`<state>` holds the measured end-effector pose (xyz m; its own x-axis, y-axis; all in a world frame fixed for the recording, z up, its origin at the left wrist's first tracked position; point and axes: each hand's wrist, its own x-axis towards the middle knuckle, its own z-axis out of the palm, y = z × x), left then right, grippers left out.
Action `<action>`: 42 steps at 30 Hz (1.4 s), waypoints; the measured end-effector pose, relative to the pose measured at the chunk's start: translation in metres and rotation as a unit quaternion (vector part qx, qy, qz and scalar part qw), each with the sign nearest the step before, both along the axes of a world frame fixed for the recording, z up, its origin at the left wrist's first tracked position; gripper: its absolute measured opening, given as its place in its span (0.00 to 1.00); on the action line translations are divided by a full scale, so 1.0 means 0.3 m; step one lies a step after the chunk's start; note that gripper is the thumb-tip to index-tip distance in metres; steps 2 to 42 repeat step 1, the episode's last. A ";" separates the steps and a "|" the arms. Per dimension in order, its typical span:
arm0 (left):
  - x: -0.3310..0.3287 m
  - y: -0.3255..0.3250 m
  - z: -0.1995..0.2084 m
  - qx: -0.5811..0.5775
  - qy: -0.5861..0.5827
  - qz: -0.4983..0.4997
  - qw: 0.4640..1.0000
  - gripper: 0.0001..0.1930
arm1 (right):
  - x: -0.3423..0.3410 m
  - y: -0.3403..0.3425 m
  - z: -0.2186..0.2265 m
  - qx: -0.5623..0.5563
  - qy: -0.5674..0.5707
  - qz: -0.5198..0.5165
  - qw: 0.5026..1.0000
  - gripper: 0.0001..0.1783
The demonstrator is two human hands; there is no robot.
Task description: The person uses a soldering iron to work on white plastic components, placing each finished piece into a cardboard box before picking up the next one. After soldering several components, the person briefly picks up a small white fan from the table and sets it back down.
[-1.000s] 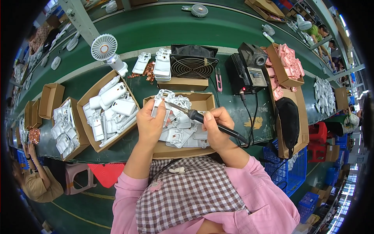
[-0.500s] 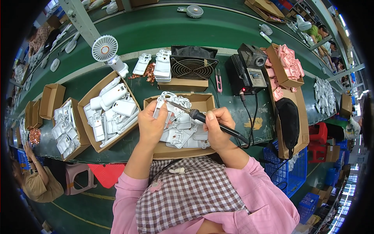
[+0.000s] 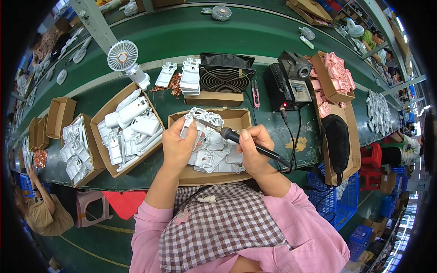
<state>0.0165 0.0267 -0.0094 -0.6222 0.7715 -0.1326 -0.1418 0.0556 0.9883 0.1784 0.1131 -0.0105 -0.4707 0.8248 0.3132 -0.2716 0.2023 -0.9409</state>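
My left hand (image 3: pixel 179 144) pinches a white plastic housing part (image 3: pixel 196 113) above an open cardboard box (image 3: pixel 236 119). In my right hand (image 3: pixel 256 148) is a soldering iron (image 3: pixel 232 136), held by its black handle. Its metal tip reaches left to the housing, close to my left fingertips; whether it touches cannot be made out. More white housing parts (image 3: pixel 214 160) lie in the box beneath both hands. The iron's black cable runs right toward a black soldering station (image 3: pixel 291 82) with a red light.
A black grilled fan (image 3: pixel 226 80) stands behind the box, with pink-handled tweezers (image 3: pixel 256 95) beside it. Left are a box of white shells (image 3: pixel 135 113), a white handheld fan (image 3: pixel 123 56) and copper-coloured bits (image 3: pixel 175 85). Pink parts (image 3: pixel 334 73) fill a box at right. Beyond runs a green conveyor (image 3: pixel 173 34).
My hands, the housing and the iron stay almost still. On the conveyor behind, handheld fans have shifted slightly to the left.
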 end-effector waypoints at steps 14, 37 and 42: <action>0.000 -0.001 0.004 -0.012 0.006 -0.002 1.000 0.07 | 0.000 -0.001 0.002 -0.001 0.001 0.000 1.000 0.08; 0.000 -0.001 0.004 -0.012 0.006 -0.002 1.000 0.07 | 0.000 -0.001 0.002 -0.001 0.001 0.000 1.000 0.08; 0.000 -0.001 0.004 -0.012 0.006 -0.002 1.000 0.07 | 0.000 -0.001 0.002 -0.001 0.001 0.000 1.000 0.08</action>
